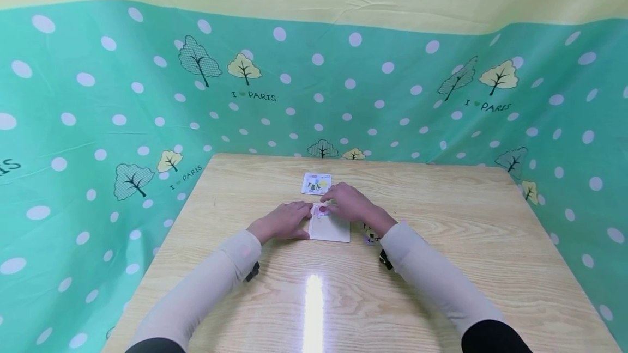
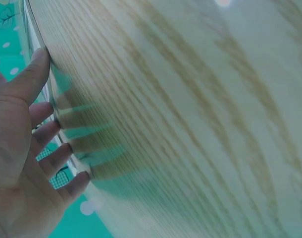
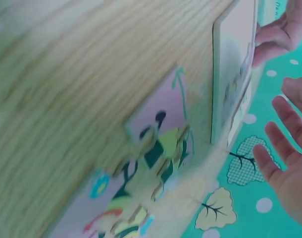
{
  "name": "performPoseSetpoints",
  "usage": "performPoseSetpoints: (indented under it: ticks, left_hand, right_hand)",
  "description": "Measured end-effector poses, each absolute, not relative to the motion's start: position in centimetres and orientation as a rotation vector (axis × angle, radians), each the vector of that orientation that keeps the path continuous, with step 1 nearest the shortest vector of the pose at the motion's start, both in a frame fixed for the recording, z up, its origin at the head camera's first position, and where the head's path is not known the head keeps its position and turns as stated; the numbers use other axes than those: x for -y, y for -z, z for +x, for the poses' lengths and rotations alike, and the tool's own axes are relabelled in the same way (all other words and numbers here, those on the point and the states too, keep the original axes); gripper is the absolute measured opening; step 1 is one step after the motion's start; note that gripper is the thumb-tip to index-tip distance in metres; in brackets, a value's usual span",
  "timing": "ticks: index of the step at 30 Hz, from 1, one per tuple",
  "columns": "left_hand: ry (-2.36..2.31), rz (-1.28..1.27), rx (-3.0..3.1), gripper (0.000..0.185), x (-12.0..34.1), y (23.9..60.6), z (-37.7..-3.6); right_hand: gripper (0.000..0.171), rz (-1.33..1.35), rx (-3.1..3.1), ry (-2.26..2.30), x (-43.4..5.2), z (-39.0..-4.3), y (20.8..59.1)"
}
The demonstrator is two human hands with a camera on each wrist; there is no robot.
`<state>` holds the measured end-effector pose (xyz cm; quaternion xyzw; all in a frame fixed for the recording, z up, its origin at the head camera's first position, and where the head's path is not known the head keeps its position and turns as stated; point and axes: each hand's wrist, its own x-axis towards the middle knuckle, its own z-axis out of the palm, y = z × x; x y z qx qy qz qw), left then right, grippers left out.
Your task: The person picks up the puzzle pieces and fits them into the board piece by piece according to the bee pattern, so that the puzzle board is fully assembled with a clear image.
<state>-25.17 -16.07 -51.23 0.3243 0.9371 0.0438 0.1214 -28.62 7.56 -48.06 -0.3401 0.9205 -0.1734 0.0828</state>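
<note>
A thin pale puzzle board (image 1: 336,230) lies on the table between the hands. In its upper left corner sits a puzzle piece (image 1: 321,211) with a red and pink print. My left hand (image 1: 284,221) rests along the board's left edge, its fingertips (image 2: 57,158) at the rim and its thumb (image 2: 29,79) near the lower corner. Reaching over the upper part of the board, my right hand (image 1: 350,203) has its fingertips at the printed piece. Its outer fingers (image 3: 284,141) are loosely extended in the right wrist view.
Beyond the board lies a card with a bee picture (image 1: 314,183). Loose puzzle pieces (image 3: 163,106) with yellow, black and lilac prints lie on the table right of the board, partly hidden by the right forearm in the head view. A dotted green cloth (image 1: 368,86) hangs behind the wooden table (image 1: 441,195).
</note>
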Motion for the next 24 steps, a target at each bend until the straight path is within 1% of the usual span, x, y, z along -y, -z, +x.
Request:
performPoseSetpoints:
  ticks: [6, 14, 24]
  left_hand:
    - [-0.15, 0.926, -2.728, 0.064, 16.0, 51.0, -25.1]
    - [-0.143, 0.909, -2.725, 0.066, 15.9, 50.8, -24.8]
    - [-0.159, 0.915, -2.729, 0.065, 15.8, 50.8, -24.7]
  right_hand:
    - [0.03, -0.989, -2.75, 0.529, -8.9, -28.3, 47.6]
    - [0.028, -1.015, -2.745, 0.563, -10.6, -27.9, 47.4]
    - [0.025, -1.084, -2.748, 0.519, -12.7, -26.7, 47.3]
